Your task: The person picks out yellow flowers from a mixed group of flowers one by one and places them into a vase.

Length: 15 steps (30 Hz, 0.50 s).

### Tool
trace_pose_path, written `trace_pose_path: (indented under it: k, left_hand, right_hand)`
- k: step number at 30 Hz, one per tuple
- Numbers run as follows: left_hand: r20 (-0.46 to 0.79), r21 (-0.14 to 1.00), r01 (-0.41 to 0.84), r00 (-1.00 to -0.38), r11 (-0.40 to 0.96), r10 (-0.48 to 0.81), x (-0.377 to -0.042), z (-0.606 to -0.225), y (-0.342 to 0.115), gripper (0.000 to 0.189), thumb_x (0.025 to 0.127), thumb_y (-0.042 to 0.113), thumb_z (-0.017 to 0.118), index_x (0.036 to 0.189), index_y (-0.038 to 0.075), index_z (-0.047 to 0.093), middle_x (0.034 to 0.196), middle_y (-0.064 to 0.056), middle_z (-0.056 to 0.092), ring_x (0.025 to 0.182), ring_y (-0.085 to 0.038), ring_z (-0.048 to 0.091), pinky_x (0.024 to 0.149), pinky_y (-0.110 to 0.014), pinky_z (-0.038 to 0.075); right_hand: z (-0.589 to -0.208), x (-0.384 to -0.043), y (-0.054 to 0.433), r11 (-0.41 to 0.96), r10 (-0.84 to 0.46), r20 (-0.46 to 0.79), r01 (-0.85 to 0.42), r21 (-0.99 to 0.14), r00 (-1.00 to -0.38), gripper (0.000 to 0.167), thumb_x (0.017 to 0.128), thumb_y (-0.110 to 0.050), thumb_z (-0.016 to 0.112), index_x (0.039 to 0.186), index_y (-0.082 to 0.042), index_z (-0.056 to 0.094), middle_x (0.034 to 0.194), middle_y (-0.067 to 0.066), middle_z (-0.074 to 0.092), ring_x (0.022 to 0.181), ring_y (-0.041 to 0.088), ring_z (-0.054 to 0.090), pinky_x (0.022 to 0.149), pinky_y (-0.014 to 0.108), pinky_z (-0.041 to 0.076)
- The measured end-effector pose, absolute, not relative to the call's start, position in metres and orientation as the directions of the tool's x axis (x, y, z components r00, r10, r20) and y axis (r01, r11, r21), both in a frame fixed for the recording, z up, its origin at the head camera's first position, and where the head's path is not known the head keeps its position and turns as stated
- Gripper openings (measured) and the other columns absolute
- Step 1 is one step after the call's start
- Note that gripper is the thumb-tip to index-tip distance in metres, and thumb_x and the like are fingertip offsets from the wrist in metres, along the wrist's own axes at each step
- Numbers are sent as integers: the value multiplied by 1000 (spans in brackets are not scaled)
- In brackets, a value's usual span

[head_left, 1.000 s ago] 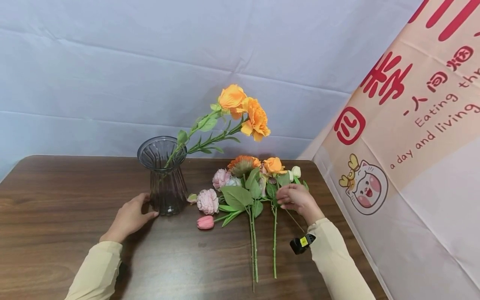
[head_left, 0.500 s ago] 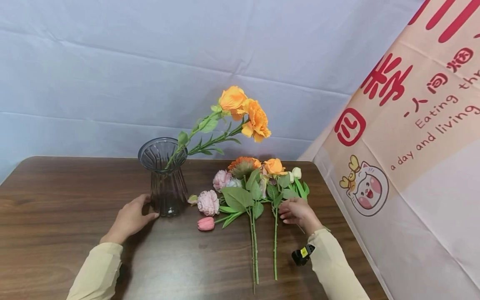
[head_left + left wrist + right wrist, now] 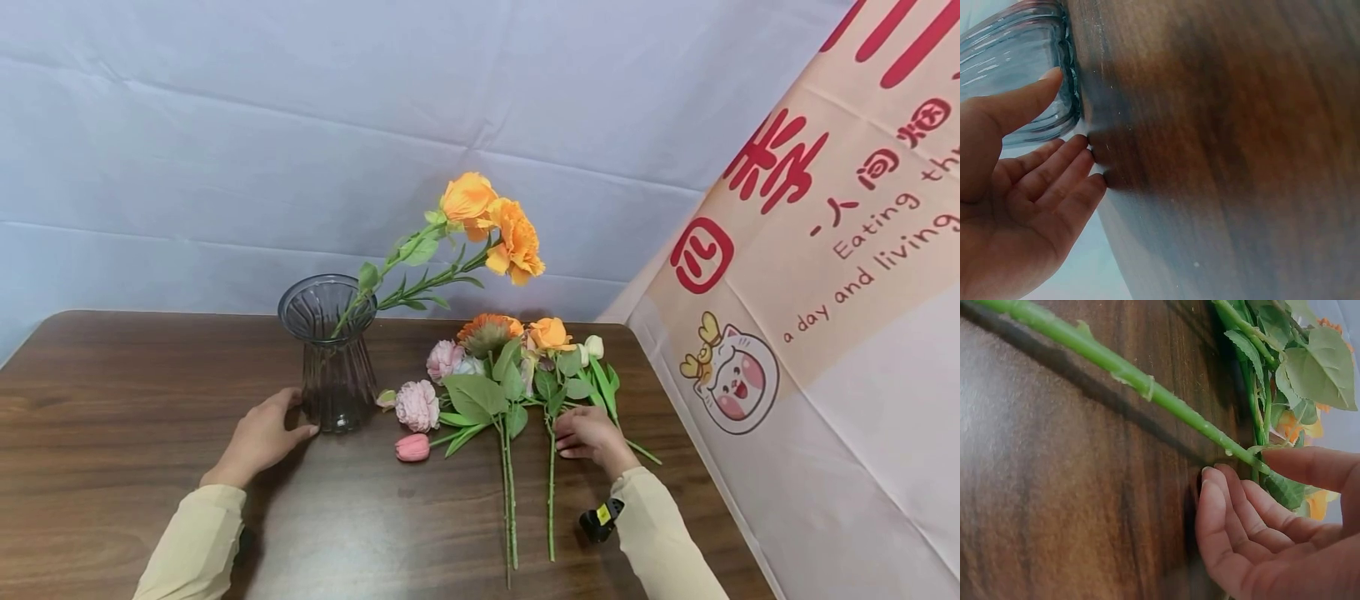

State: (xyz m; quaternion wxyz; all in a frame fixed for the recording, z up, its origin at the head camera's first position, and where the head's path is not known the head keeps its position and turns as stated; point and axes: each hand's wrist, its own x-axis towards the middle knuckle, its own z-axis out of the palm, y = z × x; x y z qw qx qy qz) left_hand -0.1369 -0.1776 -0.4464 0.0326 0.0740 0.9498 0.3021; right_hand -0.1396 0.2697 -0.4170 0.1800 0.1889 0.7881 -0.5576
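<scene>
Between 4 and 5 o'clock in the head view, the person's right hand [image 3: 592, 437] is set narrowly about a slim green, nubbly plastic-looking stem [image 3: 552, 508]; I cannot tell whether the fingers pinch it yet. The hand has shifted toward 6 o'clock over the last second, baring the leaves of the small cream-white tulip [image 3: 594, 347] at its 12 o'clock. That suggests the work has passed to this stem, which seems to lead up to the ruffled orange rose [image 3: 551, 333] in the loose bunch.

At 8 to 9 o'clock, the flared, fluted vase of smoky grey glass [image 3: 330, 387] stands upright. The left hand [image 3: 258, 437] lies at its 8 o'clock, thumb and straight fingers wide around the base. Two crinkled, fabric-like orange flowers [image 3: 513, 242] lean from it toward 2 o'clock. A pale-pink, pompom-shaped bloom [image 3: 417, 406] and a smooth pink tulip [image 3: 412, 447] lie on the brown wood-grain tabletop [image 3: 112, 417].
</scene>
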Motion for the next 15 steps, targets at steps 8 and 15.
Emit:
trace_pose_path:
  k: [8,15]
  left_hand:
    - [-20,583,116,-987,804,157,-137,-447,-178,56,81,19,68,120,-12,45,118,-31,50,108,-49,46,85,-60,38]
    - [-31,586,110,-987,803,158,-137,-446,-177,56,81,19,68,121,-12,44,118,-32,50,108,-49,45,86,-60,38]
  right_hand:
    - [-421,-141,270,281,77,-495,495,-822,-865,16,85,4,52,99,9,49,73,11,60,59,19,58,56,32,53]
    - [-422,-143,269,284,68,-494,491,-824,-867,11,82,7,53,93,9,53,75,14,64,56,18,58,54,31,53]
